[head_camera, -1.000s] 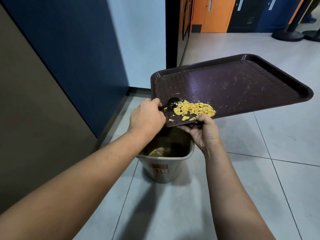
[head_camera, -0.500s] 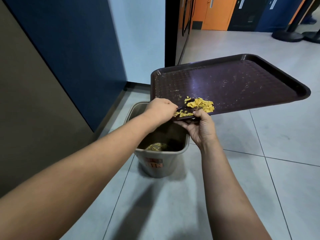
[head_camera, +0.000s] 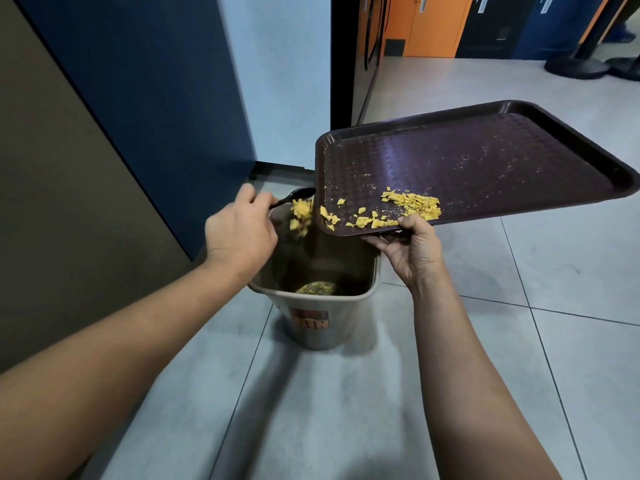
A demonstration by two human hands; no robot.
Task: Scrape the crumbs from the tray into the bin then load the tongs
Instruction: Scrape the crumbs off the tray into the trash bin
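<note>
- The left hand (head_camera: 239,233), gripping a black spoon (head_camera: 294,196), has swung off the tray (head_camera: 485,157); yellow crumbs (head_camera: 300,213) now fall toward the bin (head_camera: 322,306).
- The right hand (head_camera: 412,251) still grips the tray's near edge beside the remaining crumb pile (head_camera: 412,204).
- Grey tiled floor (head_camera: 571,278), blue wall panel (head_camera: 156,98), orange doors (head_camera: 429,26) beyond.

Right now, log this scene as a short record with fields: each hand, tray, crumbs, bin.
left hand: grips a black spoon, held over the bin beside the tray's left edge
right hand: holds the tray's near edge from below, thumb on the rim
tray: dark brown, held above the bin, near-left corner over it
crumbs: yellow; a pile near the front edge, some falling off the left edge
bin: grey, open, on the tiled floor, debris at the bottom
</note>
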